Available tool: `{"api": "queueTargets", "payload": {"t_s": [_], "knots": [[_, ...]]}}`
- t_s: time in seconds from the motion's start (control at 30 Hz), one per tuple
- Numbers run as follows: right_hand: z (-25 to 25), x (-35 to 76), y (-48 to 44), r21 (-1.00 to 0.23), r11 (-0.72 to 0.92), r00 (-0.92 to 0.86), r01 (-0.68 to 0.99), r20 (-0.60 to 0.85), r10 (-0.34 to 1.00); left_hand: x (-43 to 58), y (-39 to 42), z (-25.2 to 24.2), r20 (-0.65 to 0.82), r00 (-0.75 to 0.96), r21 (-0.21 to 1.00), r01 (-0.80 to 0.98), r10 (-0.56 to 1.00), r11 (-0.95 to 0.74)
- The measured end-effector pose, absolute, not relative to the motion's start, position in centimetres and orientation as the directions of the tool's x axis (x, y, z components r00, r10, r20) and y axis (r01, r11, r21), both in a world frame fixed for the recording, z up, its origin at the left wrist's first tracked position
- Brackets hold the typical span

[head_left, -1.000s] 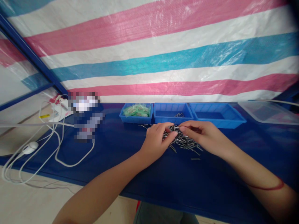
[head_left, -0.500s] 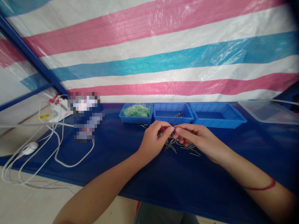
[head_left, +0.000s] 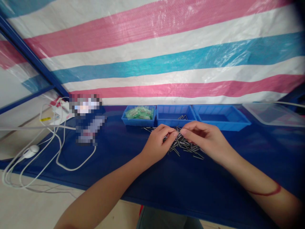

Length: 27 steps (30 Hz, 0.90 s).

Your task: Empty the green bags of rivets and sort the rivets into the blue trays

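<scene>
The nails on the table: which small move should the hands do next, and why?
Probably the right hand should pick the nail at the near edge of the pile: this nail lies somewhat apart, so it looks easy to grip, and the hand is close. The left hand is at the pile too; whether either holds a nail is unclear.

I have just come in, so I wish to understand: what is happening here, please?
A person's bare left hand and bare right hand nearly meet over a loose heap of thin grey nail-like metal pieces on a dark blue tabletop. Whether they pinch a piece is too small to tell. Behind the heap stand three blue plastic bins; the left one holds green plastic packets, the middle one a few metal pieces.
</scene>
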State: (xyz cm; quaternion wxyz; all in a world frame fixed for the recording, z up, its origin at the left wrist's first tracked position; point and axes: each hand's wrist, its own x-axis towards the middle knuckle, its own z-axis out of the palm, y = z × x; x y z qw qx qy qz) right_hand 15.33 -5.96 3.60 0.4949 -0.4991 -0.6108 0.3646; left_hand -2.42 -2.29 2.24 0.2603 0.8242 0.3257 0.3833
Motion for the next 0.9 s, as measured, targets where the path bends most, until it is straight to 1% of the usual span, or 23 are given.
{"api": "queueTargets", "payload": {"t_s": [0.07,0.13,0.2,0.23,0.27,0.33,0.4,0.47,0.53,0.67,0.77,0.9], "knots": [[3.4,15.5,-5.7,-0.887,0.31,0.02,0.343,0.336,0.942,-2.4,-2.4,2.1,0.441,0.509,0.645,0.393,0.739,-0.656],[3.2,16.0,-5.1,-0.798,0.368,0.082,0.477,0.458,0.885,-2.4,-2.5,2.1,0.429,0.503,0.604,0.458,0.75,-0.653],[3.0,16.6,-4.2,-0.643,0.397,0.097,0.655,0.592,0.8,-2.4,-2.6,2.0,0.424,0.503,0.571,0.497,0.753,-0.654],[2.9,16.9,-3.6,-0.543,0.392,0.068,0.742,0.643,0.762,-2.4,-2.6,2.0,0.421,0.511,0.557,0.506,0.749,-0.658],[2.8,17.2,-3.1,-0.441,0.378,0.026,0.814,0.678,0.734,-2.4,-2.7,2.0,0.418,0.522,0.544,0.512,0.744,-0.665],[2.6,17.7,-2.2,-0.278,0.322,-0.048,0.905,0.685,0.727,-2.3,-2.8,2.0,0.405,0.551,0.516,0.521,0.73,-0.68],[2.4,18.0,-1.8,-0.194,0.276,-0.08,0.941,0.667,0.741,-2.2,-2.9,2.0,0.392,0.59,0.482,0.523,0.706,-0.703],[2.3,18.0,-1.9,-0.184,0.258,-0.075,0.948,0.661,0.746,-2.2,-3.0,2.1,0.374,0.648,0.438,0.508,0.664,-0.742],[2.4,17.9,-2.3,-0.209,0.259,-0.059,0.943,0.662,0.747,-2.2,-3.2,2.2,0.359,0.71,0.383,0.48,0.606,-0.789],[2.5,17.7,-3.1,-0.231,0.302,-0.085,0.925,0.648,0.757,-1.9,-3.6,1.9,0.353,0.773,0.246,0.467,0.527,-0.849],[2.5,17.7,-3.4,-0.24,0.33,-0.111,0.913,0.632,0.767,-1.5,-3.9,1.2,0.337,0.782,0.174,0.495,0.524,-0.851],[2.8,17.2,-4.1,-0.279,0.358,-0.11,0.891,0.632,0.767,-1.0,-4.1,0.6,0.334,0.757,0.149,0.546,0.562,-0.824]]}}
